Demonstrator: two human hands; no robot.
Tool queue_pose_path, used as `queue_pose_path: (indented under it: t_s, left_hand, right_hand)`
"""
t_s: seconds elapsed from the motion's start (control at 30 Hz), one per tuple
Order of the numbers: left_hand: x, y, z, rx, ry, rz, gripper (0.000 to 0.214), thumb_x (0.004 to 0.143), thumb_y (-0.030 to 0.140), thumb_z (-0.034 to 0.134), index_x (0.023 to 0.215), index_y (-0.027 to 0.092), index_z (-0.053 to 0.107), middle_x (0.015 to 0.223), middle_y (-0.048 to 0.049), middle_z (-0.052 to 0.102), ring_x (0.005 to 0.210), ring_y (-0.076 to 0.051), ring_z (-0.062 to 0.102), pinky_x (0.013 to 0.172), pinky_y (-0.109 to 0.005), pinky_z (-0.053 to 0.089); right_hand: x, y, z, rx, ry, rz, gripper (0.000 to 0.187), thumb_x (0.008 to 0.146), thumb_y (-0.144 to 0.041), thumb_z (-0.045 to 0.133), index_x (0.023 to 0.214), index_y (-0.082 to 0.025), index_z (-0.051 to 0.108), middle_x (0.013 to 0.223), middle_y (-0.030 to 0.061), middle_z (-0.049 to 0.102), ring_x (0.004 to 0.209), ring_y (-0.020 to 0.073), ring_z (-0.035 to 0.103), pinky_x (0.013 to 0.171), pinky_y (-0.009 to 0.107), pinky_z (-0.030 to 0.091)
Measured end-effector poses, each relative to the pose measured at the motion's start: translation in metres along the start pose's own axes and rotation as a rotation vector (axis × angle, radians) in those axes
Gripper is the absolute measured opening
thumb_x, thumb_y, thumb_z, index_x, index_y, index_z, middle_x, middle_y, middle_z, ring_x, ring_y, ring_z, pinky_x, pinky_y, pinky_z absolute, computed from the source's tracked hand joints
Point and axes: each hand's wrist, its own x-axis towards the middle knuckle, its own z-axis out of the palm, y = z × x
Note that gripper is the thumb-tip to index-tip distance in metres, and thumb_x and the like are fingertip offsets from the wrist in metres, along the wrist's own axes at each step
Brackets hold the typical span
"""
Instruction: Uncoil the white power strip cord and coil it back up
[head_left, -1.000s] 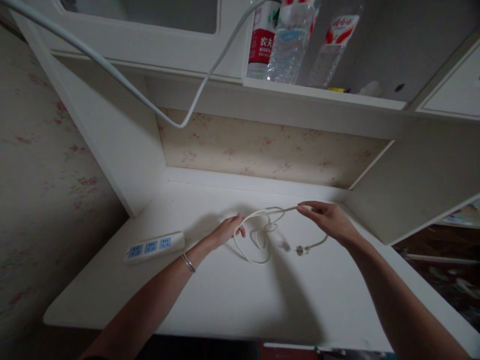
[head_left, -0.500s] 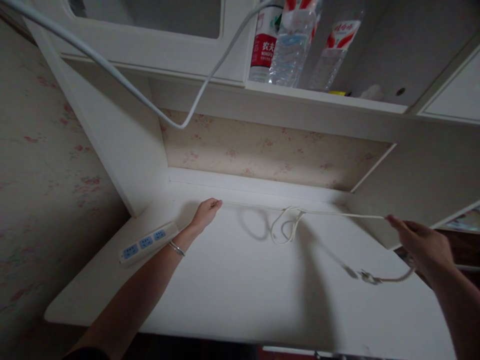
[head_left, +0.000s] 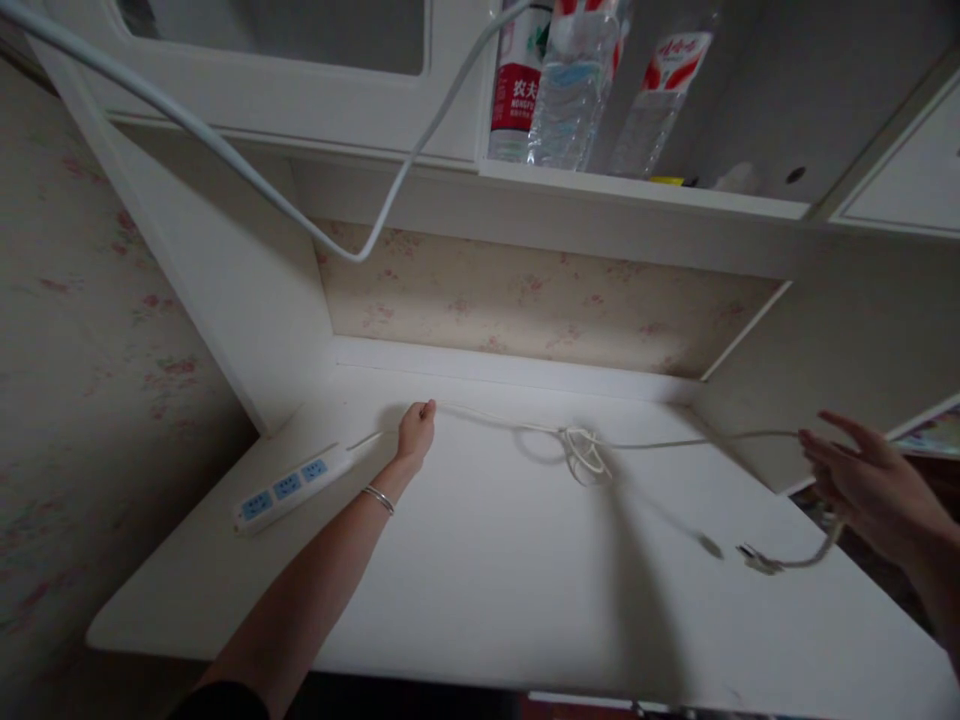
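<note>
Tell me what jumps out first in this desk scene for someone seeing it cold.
A thin white cord stretches across the white desk between two spread hands, with a small knot bunched at its middle. The left hand pinches one end near the back wall, beside a white power strip; the right hand holds the other at the right edge, the plug dangling below it. Water bottles stand on the shelf above.

Right hand [head_left: 874, 490] motion-blurred, grip on thin white cord [head_left: 675, 443] unclear. Three clear plastic bottles [head_left: 570, 90] cut by top edge. Thick white cable [head_left: 225, 160] exits top-left corner.
</note>
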Motion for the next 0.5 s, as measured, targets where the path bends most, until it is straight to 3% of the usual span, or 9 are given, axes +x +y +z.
queue_pose_path:
  t_s: [0.07, 0.17, 0.27, 0.33, 0.4, 0.5]
  left_hand:
    - [-0.001, 0.001, 0.000, -0.013, -0.010, 0.010, 0.034, 0.088, 0.044, 0.044, 0.069, 0.018, 0.055, 0.064, 0.0016, 0.052, 0.062, -0.014, 0.046, 0.058, -0.025, 0.034]
    - [-0.007, 0.004, 0.000, -0.032, -0.059, 0.030, 0.031, 0.087, 0.040, 0.044, 0.078, 0.016, 0.061, 0.071, -0.0017, 0.060, 0.069, -0.016, 0.052, 0.063, -0.026, 0.038]
    - [-0.020, 0.006, 0.002, -0.043, -0.181, 0.062, 0.030, 0.085, 0.034, 0.044, 0.085, 0.014, 0.066, 0.073, -0.0032, 0.065, 0.069, -0.016, 0.056, 0.064, -0.026, 0.042]
    - [-0.030, 0.005, 0.003, -0.035, -0.279, 0.089, 0.029, 0.083, 0.030, 0.045, 0.088, 0.014, 0.069, 0.074, -0.0035, 0.068, 0.069, -0.016, 0.059, 0.065, -0.026, 0.045]
    - [-0.038, 0.003, 0.002, -0.004, -0.355, 0.119, 0.029, 0.082, 0.028, 0.047, 0.093, 0.015, 0.071, 0.082, -0.0045, 0.071, 0.076, -0.017, 0.062, 0.071, -0.027, 0.047]
    - [-0.044, -0.005, -0.008, 0.099, -0.387, 0.158, 0.030, 0.084, 0.026, 0.047, 0.102, 0.016, 0.070, 0.099, -0.0077, 0.072, 0.091, -0.019, 0.064, 0.083, -0.030, 0.047]
  right_hand:
    - [-0.012, -0.019, 0.016, 0.201, -0.171, 0.047, 0.036, 0.070, -0.034, 0.071, 0.104, -0.033, 0.060, 0.062, -0.0022, 0.048, 0.047, 0.0111, 0.043, 0.043, 0.025, 0.032]
    - [-0.033, -0.051, 0.036, 0.238, -0.487, 0.096, 0.021, 0.073, -0.038, 0.066, 0.091, -0.026, 0.067, 0.086, 0.0080, 0.063, 0.073, 0.0188, 0.060, 0.062, 0.030, 0.051]
    - [-0.054, -0.078, 0.057, 0.080, -0.786, -0.089, 0.033, 0.078, -0.043, 0.059, 0.104, -0.025, 0.067, 0.119, 0.0108, 0.063, 0.105, 0.0269, 0.060, 0.084, 0.037, 0.051]
    - [-0.065, -0.090, 0.072, -0.181, -0.809, -0.324, 0.037, 0.079, -0.046, 0.059, 0.109, -0.024, 0.065, 0.112, 0.0095, 0.067, 0.101, 0.0259, 0.062, 0.082, 0.035, 0.050]
    - [-0.073, -0.095, 0.088, -0.458, -0.716, -0.529, 0.037, 0.079, -0.051, 0.059, 0.102, -0.024, 0.066, 0.090, 0.0078, 0.071, 0.078, 0.0231, 0.065, 0.069, 0.032, 0.047]
    - [-0.082, -0.100, 0.108, -0.673, -0.596, -0.688, 0.039, 0.081, -0.059, 0.051, 0.085, -0.023, 0.067, 0.063, 0.0045, 0.065, 0.054, 0.0186, 0.057, 0.054, 0.028, 0.036]
